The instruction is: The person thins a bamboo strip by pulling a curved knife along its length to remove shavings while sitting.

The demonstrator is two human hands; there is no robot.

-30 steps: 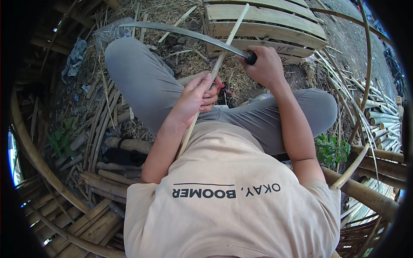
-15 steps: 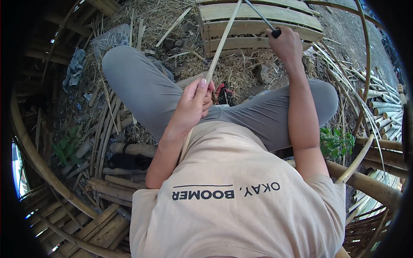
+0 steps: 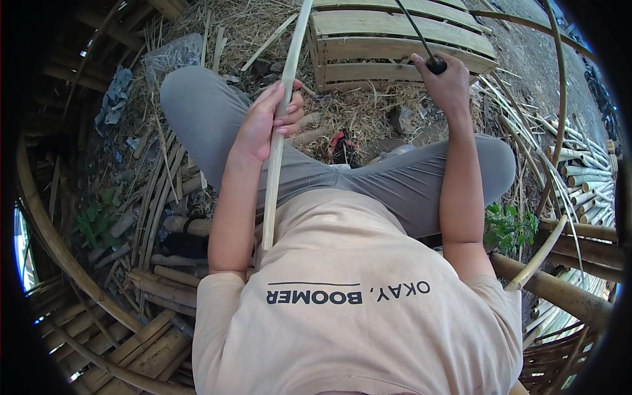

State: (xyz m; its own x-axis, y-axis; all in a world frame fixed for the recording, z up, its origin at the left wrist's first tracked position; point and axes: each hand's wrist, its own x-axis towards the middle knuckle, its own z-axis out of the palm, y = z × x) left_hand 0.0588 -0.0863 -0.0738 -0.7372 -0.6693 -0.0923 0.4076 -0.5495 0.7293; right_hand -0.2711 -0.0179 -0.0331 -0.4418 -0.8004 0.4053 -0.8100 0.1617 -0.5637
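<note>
My left hand [image 3: 257, 125] is closed around a long, pale bamboo strip [image 3: 275, 171]. The strip slants up past the top edge of the picture, and its lower end lies over my shirt. Further right, my right hand [image 3: 449, 89] grips a black-handled tool [image 3: 416, 29] with a thin, dark, straight shaft or blade. Its far end runs out of the picture, so its exact kind cannot be told. That hand is just in front of a slatted wooden crate [image 3: 395, 49], and the tool passes above the slats.
My bent legs [image 3: 204, 118] spread to both sides. Straw and scraps [image 3: 355, 115] litter the ground between them and the crate. Bamboo pieces [image 3: 161, 197] lie on the left; a stack of cut bamboo poles [image 3: 589, 178] is at the right, near a thick pole [image 3: 559, 289].
My left hand has moved left and up, and the bamboo strip has shifted left, standing more upright with its lower end showing. My right hand has moved slightly right and down with the tool.
</note>
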